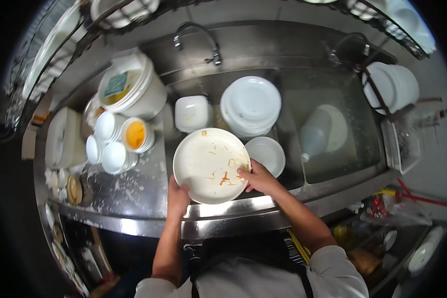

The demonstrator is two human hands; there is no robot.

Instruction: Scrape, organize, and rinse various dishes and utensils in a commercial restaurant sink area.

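Observation:
Both of my hands grip a large round white plate [205, 164] above the front edge of the sink. My left hand [178, 197] holds its lower left rim, and my right hand [261, 178] holds the right rim with the thumb on top. Scraps of food, some orange, lie scattered over the plate. Behind it, a stack of round white plates [251, 102] stands in the left basin. Square white dishes [191, 111] are stacked to the left of those plates. A round white bowl [270, 156] sits just beyond my right hand, partly covered by the plate.
Water fills the right basin [342, 164], where a clear bottle [316, 134] lies by a submerged white disc. Stacked white cups [115, 158] and a white bucket [149, 89] occupy the left counter. Two curved faucets [216, 56] rise behind; a wire rack [74, 44] hangs overhead.

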